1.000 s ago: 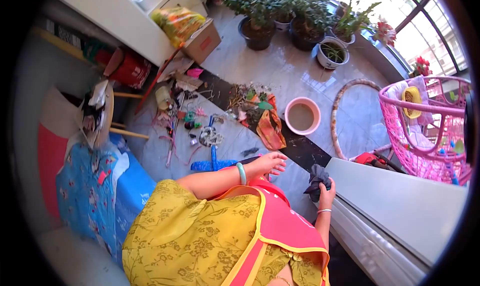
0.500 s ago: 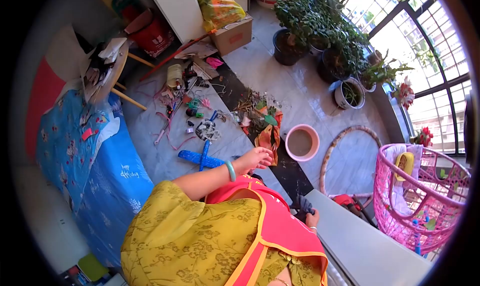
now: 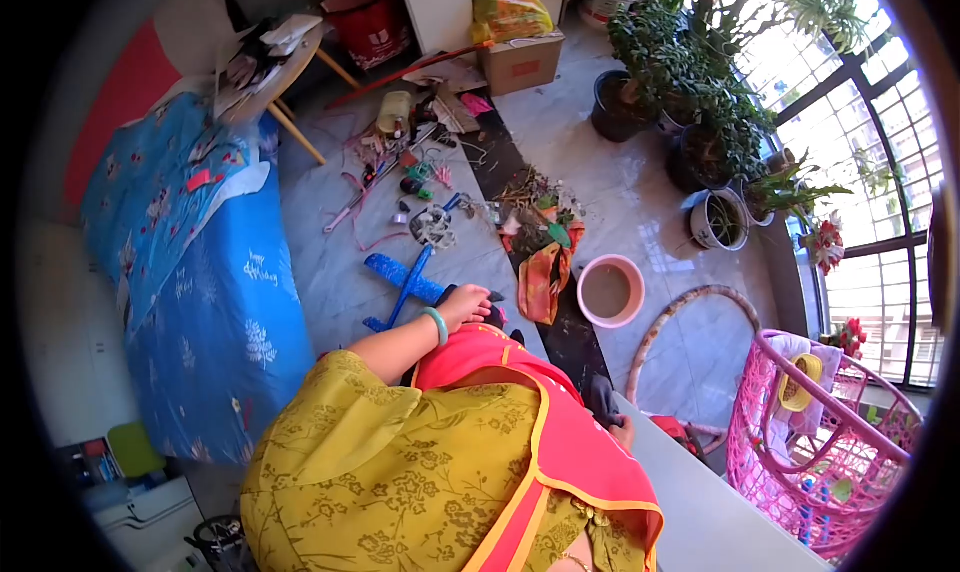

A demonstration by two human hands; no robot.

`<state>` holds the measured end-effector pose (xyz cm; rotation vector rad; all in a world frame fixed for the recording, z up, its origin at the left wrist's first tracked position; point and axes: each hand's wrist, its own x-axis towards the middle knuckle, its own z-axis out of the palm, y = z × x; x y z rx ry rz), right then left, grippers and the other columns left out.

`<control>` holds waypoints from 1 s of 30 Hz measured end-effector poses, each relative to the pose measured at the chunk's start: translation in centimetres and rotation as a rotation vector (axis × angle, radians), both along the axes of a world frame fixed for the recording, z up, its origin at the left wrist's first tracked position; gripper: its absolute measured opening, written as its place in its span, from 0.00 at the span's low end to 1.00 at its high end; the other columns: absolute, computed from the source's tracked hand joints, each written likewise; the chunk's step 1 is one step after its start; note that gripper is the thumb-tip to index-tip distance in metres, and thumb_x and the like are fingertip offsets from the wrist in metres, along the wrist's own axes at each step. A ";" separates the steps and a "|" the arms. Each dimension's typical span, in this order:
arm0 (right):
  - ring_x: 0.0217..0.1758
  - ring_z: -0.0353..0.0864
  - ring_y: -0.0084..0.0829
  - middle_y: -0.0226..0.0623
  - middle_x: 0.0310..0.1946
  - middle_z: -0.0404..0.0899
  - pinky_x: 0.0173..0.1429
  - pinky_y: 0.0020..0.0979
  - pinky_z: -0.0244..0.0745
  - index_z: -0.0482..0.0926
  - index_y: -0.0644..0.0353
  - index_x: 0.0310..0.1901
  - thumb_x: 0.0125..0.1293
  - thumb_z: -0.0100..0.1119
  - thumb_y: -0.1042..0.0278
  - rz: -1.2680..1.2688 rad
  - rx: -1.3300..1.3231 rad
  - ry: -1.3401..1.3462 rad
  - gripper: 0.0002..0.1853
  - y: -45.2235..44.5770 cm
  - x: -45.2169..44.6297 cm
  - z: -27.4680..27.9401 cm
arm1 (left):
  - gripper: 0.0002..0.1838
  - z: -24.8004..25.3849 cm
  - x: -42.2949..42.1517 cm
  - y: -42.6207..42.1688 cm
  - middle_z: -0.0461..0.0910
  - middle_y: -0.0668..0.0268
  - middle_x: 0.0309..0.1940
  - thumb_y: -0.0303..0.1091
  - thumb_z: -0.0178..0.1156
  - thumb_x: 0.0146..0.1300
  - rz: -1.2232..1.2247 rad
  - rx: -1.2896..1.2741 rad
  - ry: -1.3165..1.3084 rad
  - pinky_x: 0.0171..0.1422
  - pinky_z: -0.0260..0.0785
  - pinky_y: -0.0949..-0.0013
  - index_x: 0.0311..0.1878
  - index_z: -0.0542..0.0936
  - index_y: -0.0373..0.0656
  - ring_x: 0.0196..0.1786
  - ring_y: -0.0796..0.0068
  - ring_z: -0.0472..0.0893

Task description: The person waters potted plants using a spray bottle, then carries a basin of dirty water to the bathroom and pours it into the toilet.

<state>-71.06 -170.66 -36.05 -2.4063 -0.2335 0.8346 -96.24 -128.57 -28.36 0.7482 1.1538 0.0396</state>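
My left hand (image 3: 466,307), with a pale green bangle at the wrist, hangs in front of the red apron (image 3: 500,357). Its fingers are loosely bent, and whether anything is between them is hidden. Just beyond it a blue plastic object (image 3: 410,280) lies on the floor. My right hand (image 3: 624,433) shows only in part beside the white cabinet top (image 3: 700,482). It holds a dark grey cloth (image 3: 601,400), which hangs down by the apron's edge.
A pink bucket (image 3: 610,291) of murky water stands by an orange cloth (image 3: 541,282) and plant scraps. Litter is strewn left of them. Potted plants (image 3: 715,162) line the window side. A hoop (image 3: 650,342) and pink woven basket (image 3: 790,462) are at right; a blue-covered table (image 3: 220,312) is left.
The view has turned toward the right. My left hand has drawn back toward the apron and the blue object. My right hand has lowered with the dark cloth and is now partly hidden.
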 end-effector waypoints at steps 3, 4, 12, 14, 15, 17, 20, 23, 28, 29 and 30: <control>0.35 0.76 0.32 0.40 0.29 0.77 0.44 0.30 0.70 0.76 0.63 0.33 0.43 0.47 0.83 0.043 -0.023 0.029 0.13 -1.2 0.2 -1.3 | 0.15 -3.2 -3.6 -1.8 0.73 0.63 0.37 0.39 0.49 0.64 0.053 0.085 0.128 0.39 0.71 0.72 0.49 0.69 0.41 0.36 0.74 0.75; 0.35 0.76 0.32 0.40 0.29 0.77 0.44 0.30 0.70 0.76 0.63 0.33 0.43 0.47 0.83 0.048 -0.019 0.036 0.13 -1.7 0.2 -1.7 | 0.14 -4.3 -5.0 -2.4 0.74 0.64 0.34 0.37 0.49 0.63 0.053 0.133 0.193 0.35 0.70 0.73 0.48 0.70 0.41 0.32 0.74 0.75; 0.35 0.77 0.36 0.44 0.30 0.78 0.44 0.32 0.71 0.76 0.64 0.34 0.44 0.50 0.81 -0.010 -0.104 -0.031 0.12 -4.7 1.0 -4.2 | 0.09 -11.1 -13.7 -2.8 0.74 0.66 0.25 0.33 0.48 0.58 -0.272 0.333 0.641 0.23 0.66 0.73 0.41 0.72 0.42 0.23 0.76 0.73; 0.35 0.77 0.37 0.44 0.31 0.78 0.43 0.32 0.72 0.76 0.64 0.34 0.46 0.53 0.78 -0.009 -0.135 -0.043 0.11 -5.7 1.3 -5.1 | 0.11 -13.5 -13.9 -1.9 0.74 0.65 0.25 0.33 0.49 0.57 -0.359 0.413 0.625 0.22 0.65 0.72 0.42 0.72 0.42 0.23 0.75 0.73; 0.35 0.77 0.36 0.43 0.30 0.78 0.44 0.32 0.72 0.76 0.65 0.34 0.47 0.53 0.77 -0.024 -0.126 -0.007 0.10 -5.8 1.5 -4.5 | 0.11 -13.6 -12.5 -1.6 0.74 0.64 0.24 0.33 0.50 0.58 -0.308 0.377 0.602 0.22 0.65 0.70 0.43 0.72 0.41 0.23 0.75 0.73; 0.35 0.77 0.35 0.43 0.30 0.78 0.44 0.32 0.72 0.76 0.66 0.34 0.48 0.54 0.77 -0.018 -0.098 0.039 0.09 -4.3 1.9 -4.9 | 0.10 -13.4 -9.4 -0.7 0.72 0.66 0.20 0.32 0.51 0.59 -0.305 0.402 0.477 0.21 0.64 0.69 0.43 0.73 0.42 0.21 0.75 0.72; 0.33 0.77 0.31 0.40 0.28 0.78 0.38 0.31 0.73 0.76 0.66 0.35 0.51 0.54 0.75 0.021 -0.130 0.111 0.09 -3.3 2.6 -7.1 | 0.11 -12.2 -3.5 1.1 0.72 0.67 0.19 0.32 0.52 0.59 -0.436 0.493 0.339 0.25 0.66 0.69 0.44 0.73 0.40 0.21 0.75 0.72; 0.27 0.74 0.23 0.33 0.26 0.76 0.26 0.28 0.71 0.75 0.63 0.39 0.56 0.56 0.71 -0.224 -0.097 0.407 0.09 -0.8 2.9 -7.5 | 0.12 -13.7 1.4 2.9 0.73 0.67 0.21 0.32 0.52 0.60 -0.462 0.506 0.299 0.29 0.68 0.70 0.46 0.73 0.38 0.24 0.76 0.73; 0.23 0.73 0.24 0.34 0.21 0.77 0.27 0.28 0.69 0.79 0.63 0.35 0.55 0.55 0.67 -0.047 -0.018 0.243 0.09 1.7 2.9 -13.2 | 0.14 -15.1 7.8 5.4 0.74 0.66 0.35 0.33 0.48 0.63 -0.531 0.162 0.248 0.37 0.69 0.72 0.51 0.70 0.43 0.35 0.77 0.74; 0.29 0.78 0.28 0.39 0.26 0.80 0.36 0.30 0.72 0.78 0.64 0.37 0.56 0.55 0.68 -0.004 -0.109 0.172 0.10 4.8 3.5 -10.7 | 0.14 -15.6 8.9 5.7 0.74 0.64 0.37 0.33 0.48 0.63 -0.536 0.155 0.278 0.37 0.69 0.73 0.52 0.69 0.44 0.36 0.76 0.75; 0.36 0.80 0.31 0.41 0.32 0.80 0.42 0.29 0.73 0.78 0.65 0.38 0.56 0.55 0.68 -0.069 -0.063 0.214 0.11 6.6 4.2 -10.2 | 0.14 -16.6 9.7 5.9 0.75 0.63 0.39 0.32 0.47 0.63 -0.540 0.154 0.278 0.37 0.69 0.72 0.52 0.69 0.44 0.37 0.76 0.75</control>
